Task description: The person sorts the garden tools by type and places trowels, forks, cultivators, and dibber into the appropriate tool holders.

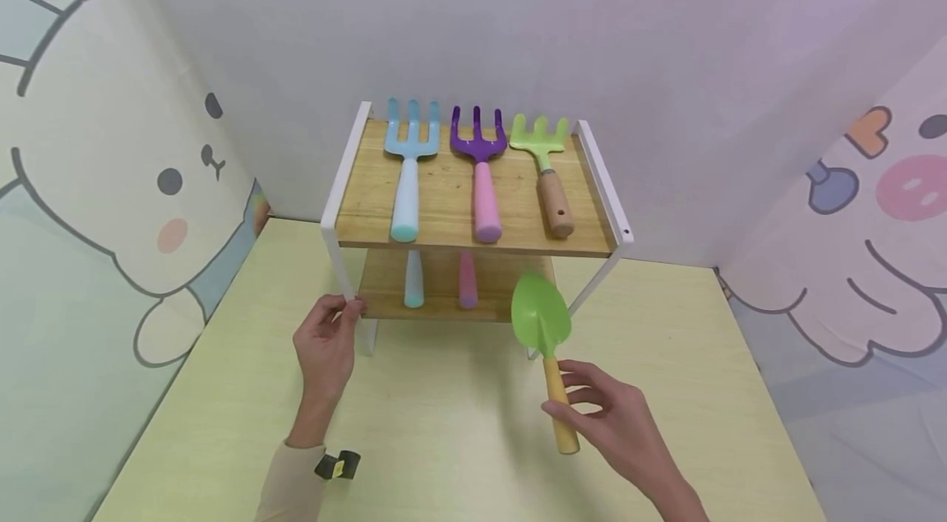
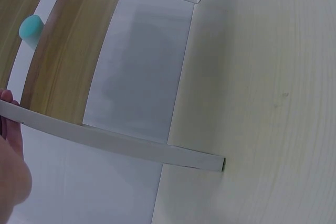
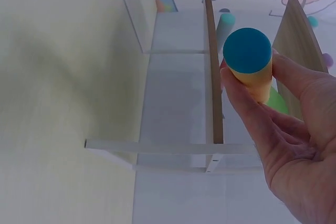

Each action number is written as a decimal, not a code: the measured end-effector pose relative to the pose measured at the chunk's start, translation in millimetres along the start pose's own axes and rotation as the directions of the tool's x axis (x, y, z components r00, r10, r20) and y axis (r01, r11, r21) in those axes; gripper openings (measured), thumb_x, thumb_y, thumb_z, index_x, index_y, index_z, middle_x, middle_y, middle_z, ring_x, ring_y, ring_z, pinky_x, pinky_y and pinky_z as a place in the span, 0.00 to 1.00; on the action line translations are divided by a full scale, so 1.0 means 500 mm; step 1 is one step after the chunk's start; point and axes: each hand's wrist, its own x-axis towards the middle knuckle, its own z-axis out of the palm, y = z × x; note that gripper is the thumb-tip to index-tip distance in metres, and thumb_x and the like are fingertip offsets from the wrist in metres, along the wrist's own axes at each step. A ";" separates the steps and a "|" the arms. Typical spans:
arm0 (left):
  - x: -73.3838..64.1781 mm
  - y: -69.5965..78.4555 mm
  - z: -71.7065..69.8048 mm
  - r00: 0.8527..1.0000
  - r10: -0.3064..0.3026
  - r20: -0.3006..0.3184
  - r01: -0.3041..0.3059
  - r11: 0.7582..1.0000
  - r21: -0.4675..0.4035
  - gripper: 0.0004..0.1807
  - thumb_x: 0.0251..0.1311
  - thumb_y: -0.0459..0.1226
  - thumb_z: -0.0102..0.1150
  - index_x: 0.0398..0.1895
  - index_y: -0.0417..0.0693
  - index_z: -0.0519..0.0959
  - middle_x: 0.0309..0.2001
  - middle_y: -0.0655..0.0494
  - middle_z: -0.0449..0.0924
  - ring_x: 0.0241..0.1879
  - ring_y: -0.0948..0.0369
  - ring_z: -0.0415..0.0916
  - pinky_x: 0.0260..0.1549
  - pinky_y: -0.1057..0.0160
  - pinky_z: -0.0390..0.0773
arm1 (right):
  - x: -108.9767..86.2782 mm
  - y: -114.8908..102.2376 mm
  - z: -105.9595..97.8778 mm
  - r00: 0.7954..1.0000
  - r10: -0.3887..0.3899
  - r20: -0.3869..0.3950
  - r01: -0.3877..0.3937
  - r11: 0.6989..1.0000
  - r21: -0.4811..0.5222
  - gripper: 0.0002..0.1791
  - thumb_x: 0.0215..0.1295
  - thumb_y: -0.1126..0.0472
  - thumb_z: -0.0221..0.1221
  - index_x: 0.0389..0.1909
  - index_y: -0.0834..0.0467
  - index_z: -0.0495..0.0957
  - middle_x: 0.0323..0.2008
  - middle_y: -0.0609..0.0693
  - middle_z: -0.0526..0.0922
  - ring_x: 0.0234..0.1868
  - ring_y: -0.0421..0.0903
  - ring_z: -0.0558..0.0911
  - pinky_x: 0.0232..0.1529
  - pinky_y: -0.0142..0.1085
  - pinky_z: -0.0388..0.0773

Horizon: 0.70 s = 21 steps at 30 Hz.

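Observation:
My right hand pinches the yellow handle of a green garden trowel, its blade pointing at the lower board of a two-tier rack. In the right wrist view the handle's blue end faces the camera. My left hand grips the rack's white left post by the lower board. On the top board lie a light blue hand fork, a purple hand fork with a pink handle, and a green hand fork with a brown handle. Two handles show on the lower board, a light blue handle and a pink handle; their heads are hidden under the top board.
The rack stands on a pale wood-grain table, near a light cloth backdrop. Cartoon-printed cloth walls rise at both sides. A black strap sits on my left sleeve.

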 end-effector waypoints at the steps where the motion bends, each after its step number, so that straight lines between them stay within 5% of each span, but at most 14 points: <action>1: 0.000 0.000 0.000 1.000 -0.001 0.000 0.001 1.000 0.003 0.05 0.65 0.16 0.57 0.35 0.15 0.72 0.36 0.55 0.85 0.38 0.64 0.84 0.45 0.69 0.85 | 0.004 -0.001 0.001 1.000 -0.007 -0.002 0.007 1.000 -0.003 0.23 0.58 0.55 0.76 0.55 0.44 0.82 0.41 0.43 0.88 0.35 0.40 0.89 0.31 0.37 0.88; 21: 0.001 -0.001 0.000 1.000 -0.007 0.004 0.007 1.000 -0.013 0.08 0.66 0.19 0.59 0.35 0.15 0.72 0.36 0.54 0.86 0.38 0.64 0.83 0.45 0.70 0.85 | 0.079 -0.018 0.021 0.999 -0.039 -0.028 0.038 0.999 -0.016 0.22 0.60 0.53 0.75 0.55 0.47 0.83 0.41 0.43 0.89 0.35 0.39 0.89 0.35 0.35 0.87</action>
